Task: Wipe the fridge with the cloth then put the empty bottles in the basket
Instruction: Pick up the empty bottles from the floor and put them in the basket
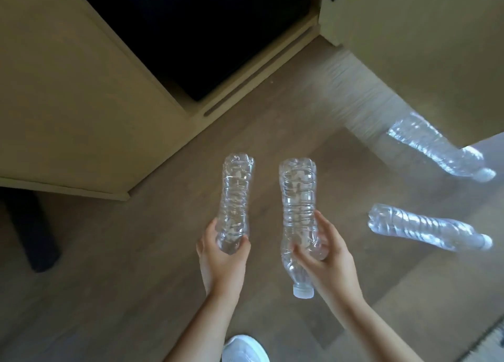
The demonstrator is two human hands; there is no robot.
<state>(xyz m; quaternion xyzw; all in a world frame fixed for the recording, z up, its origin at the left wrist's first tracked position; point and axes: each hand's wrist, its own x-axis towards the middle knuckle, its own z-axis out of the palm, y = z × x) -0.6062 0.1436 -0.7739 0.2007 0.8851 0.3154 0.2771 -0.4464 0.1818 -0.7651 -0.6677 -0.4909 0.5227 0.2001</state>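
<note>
My left hand (222,255) grips the neck end of a clear empty plastic bottle (236,195), whose base points away from me. My right hand (324,250) grips a second clear empty bottle (298,198) near its shoulder, with the white cap (303,290) toward me. Both bottles hang above the wooden floor. On the floor to the right lie two more empty bottles, one nearer (425,226) and one farther (436,146) by the open door. No cloth or basket is in view.
A beige cabinet (68,94) with a dark open interior (207,26) stands ahead; its door (425,48) is swung open at the right. A dark furniture leg (35,231) is at left. My white shoe (244,349) shows at the bottom edge.
</note>
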